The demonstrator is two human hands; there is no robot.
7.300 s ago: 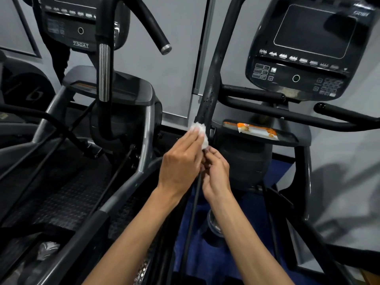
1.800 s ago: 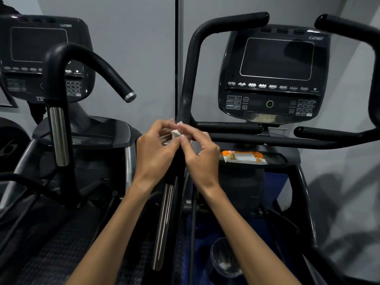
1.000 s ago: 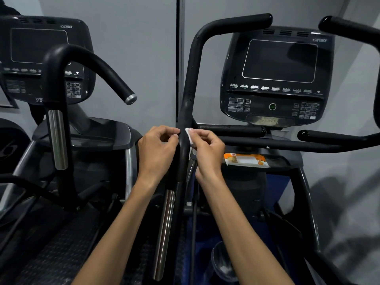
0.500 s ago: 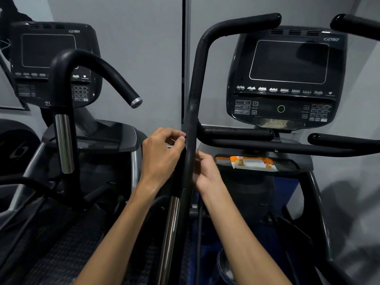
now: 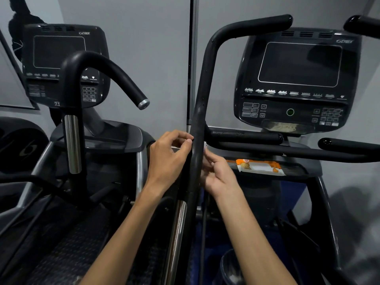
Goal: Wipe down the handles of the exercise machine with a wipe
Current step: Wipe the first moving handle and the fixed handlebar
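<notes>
- Head view: left hand (image 5: pixel 167 159), fingers curled, thumb and forefinger tips against the left side of the black upright handle (image 5: pixel 202 112).
- Right hand (image 5: pixel 219 173), loosely curled, just right of the handle; its grasp cannot be told.
- Wipe hidden.
- Wipes packet (image 5: pixel 258 166) lies on the console tray (image 5: pixel 298 171).

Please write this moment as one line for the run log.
left hand: fingertips on upright handle | right hand: behind handle, grip unclear | wipe: barely visible | wipe pack: on tray
</notes>
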